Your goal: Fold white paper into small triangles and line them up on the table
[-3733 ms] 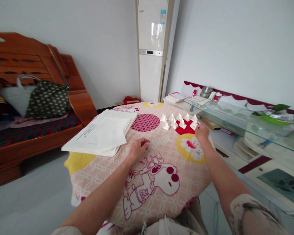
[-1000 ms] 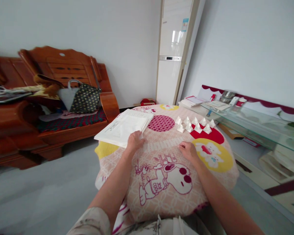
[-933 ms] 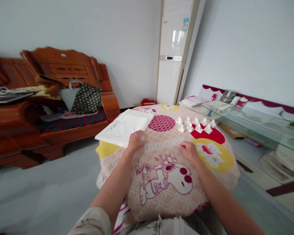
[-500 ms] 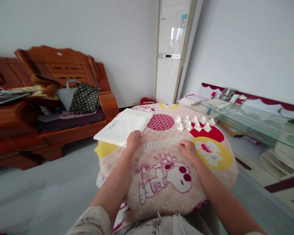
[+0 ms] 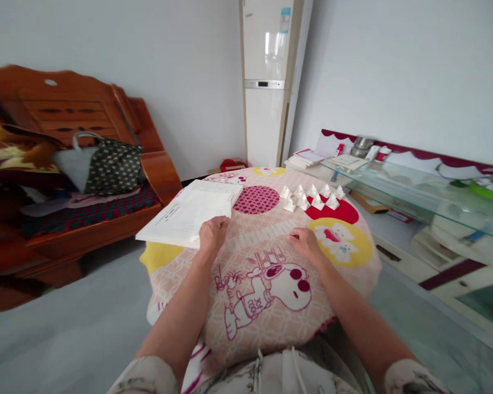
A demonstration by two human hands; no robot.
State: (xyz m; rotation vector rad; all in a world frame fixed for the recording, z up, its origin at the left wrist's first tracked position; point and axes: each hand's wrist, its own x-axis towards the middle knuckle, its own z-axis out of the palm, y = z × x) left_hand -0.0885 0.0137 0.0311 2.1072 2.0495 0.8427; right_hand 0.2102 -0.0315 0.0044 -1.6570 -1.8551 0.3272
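A round table under a pink cartoon-dog cloth (image 5: pixel 271 323) fills the middle. My left hand (image 5: pixel 212 233) rests with curled fingers on the near corner of a stack of white paper sheets (image 5: pixel 189 212); whether it grips a sheet is unclear. My right hand (image 5: pixel 303 242) lies on the cloth, fingers curled loosely, with nothing seen in it. Several small folded white paper pieces (image 5: pixel 312 197) stand in two rows at the far side, well beyond my right hand.
A wooden sofa (image 5: pixel 78 109) with a dotted bag (image 5: pixel 107 167) stands left. A tall white air-conditioning unit (image 5: pixel 267 82) is in the corner. A glass-topped cabinet (image 5: pixel 414 191) with papers, cups and a green object runs along the right wall. Grey floor (image 5: pixel 66 328) lies left of the table.
My right hand drew back from the folded pieces to the middle of the cloth. My left hand moved onto the paper stack's corner. The view swung, shifting the scene sideways.
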